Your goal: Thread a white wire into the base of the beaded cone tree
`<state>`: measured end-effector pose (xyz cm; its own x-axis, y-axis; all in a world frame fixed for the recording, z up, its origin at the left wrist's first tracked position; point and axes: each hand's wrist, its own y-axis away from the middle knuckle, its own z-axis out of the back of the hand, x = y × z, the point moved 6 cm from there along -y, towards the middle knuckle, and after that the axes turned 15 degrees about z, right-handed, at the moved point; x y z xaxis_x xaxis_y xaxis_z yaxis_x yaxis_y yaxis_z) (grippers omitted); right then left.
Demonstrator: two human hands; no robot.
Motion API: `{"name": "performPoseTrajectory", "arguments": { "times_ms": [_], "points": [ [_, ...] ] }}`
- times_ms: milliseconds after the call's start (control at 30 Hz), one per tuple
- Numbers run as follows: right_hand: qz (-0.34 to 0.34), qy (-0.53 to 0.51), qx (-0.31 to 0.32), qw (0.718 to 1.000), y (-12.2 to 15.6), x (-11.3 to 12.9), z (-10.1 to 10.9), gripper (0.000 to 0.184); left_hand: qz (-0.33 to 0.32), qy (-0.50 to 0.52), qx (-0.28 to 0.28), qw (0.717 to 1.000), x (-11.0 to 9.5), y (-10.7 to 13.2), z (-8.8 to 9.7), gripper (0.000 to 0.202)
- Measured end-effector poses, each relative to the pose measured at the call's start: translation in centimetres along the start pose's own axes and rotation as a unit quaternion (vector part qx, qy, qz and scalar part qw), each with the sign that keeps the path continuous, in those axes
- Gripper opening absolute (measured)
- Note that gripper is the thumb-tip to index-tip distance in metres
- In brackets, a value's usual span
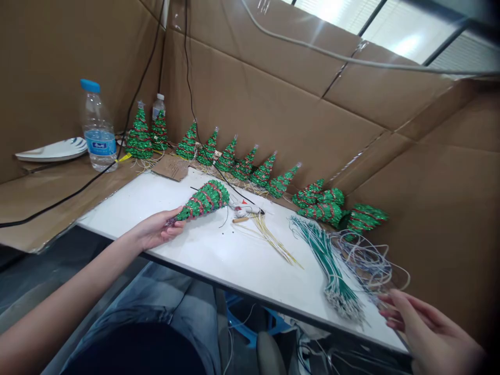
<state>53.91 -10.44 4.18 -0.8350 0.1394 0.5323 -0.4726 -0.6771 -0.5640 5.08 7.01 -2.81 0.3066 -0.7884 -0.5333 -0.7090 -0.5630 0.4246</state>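
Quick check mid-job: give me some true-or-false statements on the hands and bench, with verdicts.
1. The left hand holds a green beaded tree by its narrow end. True.
2. The right hand grips the water bottle. False: it is by the coiled pale wire; whether it pinches anything is unclear.
3. The green wire bundle lies on the white tabletop. True.
4. The blue-capped bottle lies on its side. False: it stands upright.
5. The yellow strands lie left of the green wire bundle. True.
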Motion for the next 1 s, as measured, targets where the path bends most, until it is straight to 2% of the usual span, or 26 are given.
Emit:
{"name": "performPoseTrajectory", "arguments": {
  "times_ms": [100,167,300,400,467,700,867,1000],
  "points": [
    [-0.050,-0.103,-0.053,0.992,0.6,2.1,0.0,0.034,-0.007,-0.022,-0.010,1.000,-0.1,0.1,-0.2,0.028],
    [-0.058,-0.119,-0.038,0.990,0.7,3.0,-0.1,0.034,-0.010,-0.029,-0.007,1.000,-0.1,0.1,-0.3,0.029],
    [-0.078,-0.089,0.003,0.993,0.6,3.7,-0.4,0.037,-0.019,-0.028,0.003,0.999,-0.2,0.0,0.0,0.026],
    [-0.085,-0.040,0.009,0.996,0.6,4.3,-0.3,0.039,-0.015,-0.026,0.018,0.999,-0.1,-0.2,0.2,0.022],
    [-0.095,-0.005,0.012,0.995,0.7,4.7,-0.2,0.043,-0.013,-0.030,0.007,0.999,-0.1,-0.2,0.3,0.022],
    [-0.108,-0.011,-0.002,0.994,0.8,5.4,-0.1,0.049,-0.013,-0.042,-0.023,0.999,-0.2,0.1,0.0,0.024],
    [-0.129,-0.015,-0.007,0.992,0.6,5.4,-0.1,0.051,-0.006,-0.021,0.008,1.000,-0.1,-0.2,0.4,0.020],
    [-0.097,-0.018,-0.041,0.994,0.7,5.5,0.1,0.045,-0.005,-0.021,0.009,1.000,-0.1,-0.2,0.4,0.021]
  ]
}}
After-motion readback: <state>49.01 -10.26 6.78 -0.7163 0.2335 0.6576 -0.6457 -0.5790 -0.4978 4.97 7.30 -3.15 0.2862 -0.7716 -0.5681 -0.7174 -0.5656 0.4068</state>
